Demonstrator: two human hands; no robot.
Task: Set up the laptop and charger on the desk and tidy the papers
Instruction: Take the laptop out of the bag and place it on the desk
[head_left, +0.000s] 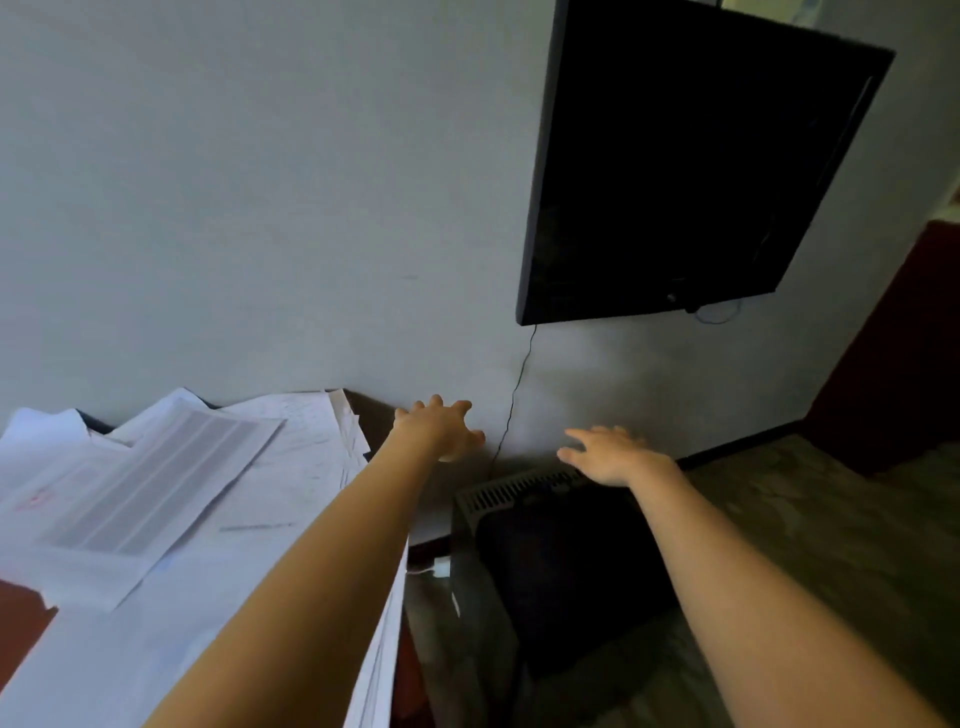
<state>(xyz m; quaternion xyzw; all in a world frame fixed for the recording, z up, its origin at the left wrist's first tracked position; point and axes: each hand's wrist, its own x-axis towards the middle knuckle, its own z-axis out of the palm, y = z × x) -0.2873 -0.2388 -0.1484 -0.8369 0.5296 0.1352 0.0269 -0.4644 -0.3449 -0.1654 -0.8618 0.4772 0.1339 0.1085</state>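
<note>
Two bare forearms reach forward. The left hand (441, 431) and right hand (608, 457) are both spread and hold nothing. The papers (171, 499) lie in a loose heap left of the left hand, on the desk (21, 618), long edges slanting toward the wall (260, 208).

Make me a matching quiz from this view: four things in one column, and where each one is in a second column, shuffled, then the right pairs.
Column one:
1. papers
2. screen
3. thin black cable
4. dark bin

Column two:
A. mounted on the wall, upper right
B. on the floor beside the desk, under the right hand
C. spread in a loose pile over the desk on the left
D. hanging down the wall, between the two hands

Pairs: 1-C, 2-A, 3-D, 4-B. Both the left hand and the right are open and empty.
</note>
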